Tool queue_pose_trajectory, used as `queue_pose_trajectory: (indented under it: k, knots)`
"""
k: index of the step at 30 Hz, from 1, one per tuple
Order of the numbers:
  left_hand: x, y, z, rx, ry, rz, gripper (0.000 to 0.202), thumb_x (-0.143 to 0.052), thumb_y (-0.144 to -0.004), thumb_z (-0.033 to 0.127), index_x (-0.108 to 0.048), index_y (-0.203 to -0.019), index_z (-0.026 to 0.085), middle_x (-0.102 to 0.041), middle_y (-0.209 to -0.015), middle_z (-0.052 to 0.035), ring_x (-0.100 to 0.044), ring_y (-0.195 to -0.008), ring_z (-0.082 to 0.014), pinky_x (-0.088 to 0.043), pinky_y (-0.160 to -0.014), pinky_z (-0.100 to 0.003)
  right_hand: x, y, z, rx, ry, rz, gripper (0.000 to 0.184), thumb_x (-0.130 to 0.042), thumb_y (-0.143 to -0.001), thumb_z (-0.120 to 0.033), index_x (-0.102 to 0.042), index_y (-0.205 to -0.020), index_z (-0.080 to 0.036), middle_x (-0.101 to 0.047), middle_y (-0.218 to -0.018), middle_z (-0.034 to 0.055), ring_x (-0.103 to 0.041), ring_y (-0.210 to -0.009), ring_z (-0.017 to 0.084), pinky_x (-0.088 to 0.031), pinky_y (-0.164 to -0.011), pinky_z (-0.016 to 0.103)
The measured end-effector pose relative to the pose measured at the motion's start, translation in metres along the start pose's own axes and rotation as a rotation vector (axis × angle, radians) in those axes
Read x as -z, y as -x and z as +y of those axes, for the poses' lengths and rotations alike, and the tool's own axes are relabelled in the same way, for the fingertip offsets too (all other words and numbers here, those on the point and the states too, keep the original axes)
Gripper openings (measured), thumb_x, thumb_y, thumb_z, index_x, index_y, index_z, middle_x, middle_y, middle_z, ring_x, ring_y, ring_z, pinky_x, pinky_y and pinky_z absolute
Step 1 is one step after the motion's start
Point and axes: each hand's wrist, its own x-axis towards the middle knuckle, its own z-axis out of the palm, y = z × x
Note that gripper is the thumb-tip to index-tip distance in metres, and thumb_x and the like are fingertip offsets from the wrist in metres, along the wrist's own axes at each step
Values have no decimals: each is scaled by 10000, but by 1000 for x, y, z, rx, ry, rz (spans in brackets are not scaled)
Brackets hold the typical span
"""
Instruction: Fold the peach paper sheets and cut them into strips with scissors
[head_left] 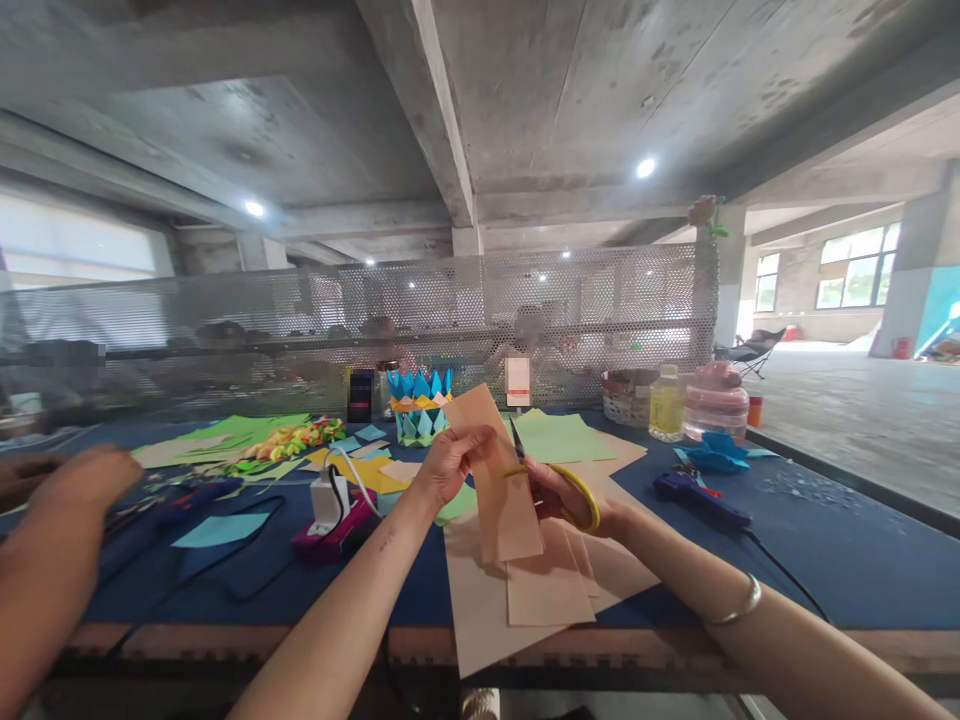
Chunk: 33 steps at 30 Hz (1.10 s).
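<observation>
Two hands meet: my left hand (450,465) pinches a tan paper strip (501,490) upright, and my right hand (574,505) is closed through the yellow scissors (583,492), blades at the strip's edge. That left hand sits near the blades; I judge a slip could nick it. Loose sheets (544,595) overhang the table edge (187,640) and could slide. Open room lies right.
</observation>
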Motion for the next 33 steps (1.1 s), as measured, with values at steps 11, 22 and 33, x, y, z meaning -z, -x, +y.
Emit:
queue_pose_trajectory:
  k: [11, 22, 33]
  knots:
    - [1, 0, 3, -10, -38, 6, 242, -843, -500, 291, -737, -668, 152, -725, -718, -51, -629, -691, -155, -452, -696, -253, 1, 1, -2, -7, -100, 92, 486, -499, -835, -608, -601, -1035, -177, -543, -841, 33, -538, -734, 137, -466, -691, 295]
    - [-2, 3, 0, 46, -99, -54, 263, -852, -504, 302, -742, -677, 138, -713, -665, -46, -600, -610, -133, -420, -599, -231, -11, 1, -24, -34, -125, 153, 484, -444, -857, -617, -579, -812, -154, -519, -708, -3, -523, -624, 114, -460, -626, 271]
    - [-6, 8, -4, 126, -105, -114, 259, -848, -521, 293, -740, -682, 122, -725, -700, -77, -626, -619, -166, -438, -613, -257, -12, 1, -26, -37, -110, 197, 472, -453, -855, -612, -573, -816, -158, -517, -714, 5, -513, -633, 116, -447, -617, 259]
